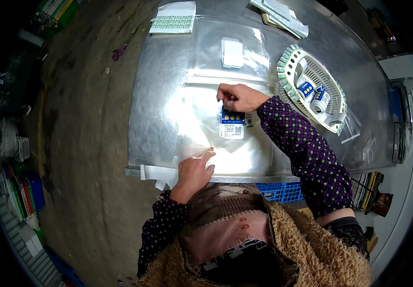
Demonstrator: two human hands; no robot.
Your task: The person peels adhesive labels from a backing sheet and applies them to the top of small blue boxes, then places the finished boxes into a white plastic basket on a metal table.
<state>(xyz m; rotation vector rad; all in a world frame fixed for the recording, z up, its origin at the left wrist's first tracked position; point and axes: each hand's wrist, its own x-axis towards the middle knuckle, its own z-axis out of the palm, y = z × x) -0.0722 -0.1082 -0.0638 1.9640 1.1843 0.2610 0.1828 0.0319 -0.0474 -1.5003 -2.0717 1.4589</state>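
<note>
A clear plastic bag lies flat on the metal table, bright with glare. On it is a blue and white label with yellow dots and a square code. My right hand covers the label's upper end, its fingers curled down and pressed together; whatever is between the fingertips is hidden. Lower left, my left hand rests on the bag near the table's front edge. Its index finger is stretched forward and the thumb stands apart, with creases in the film beside the fingertips.
A white slotted basket at the right holds blue and white label rolls; small green stickers line its rim. Farther back lie a stack of white cards, a green sticker sheet and papers. A blue crate stands below the table edge.
</note>
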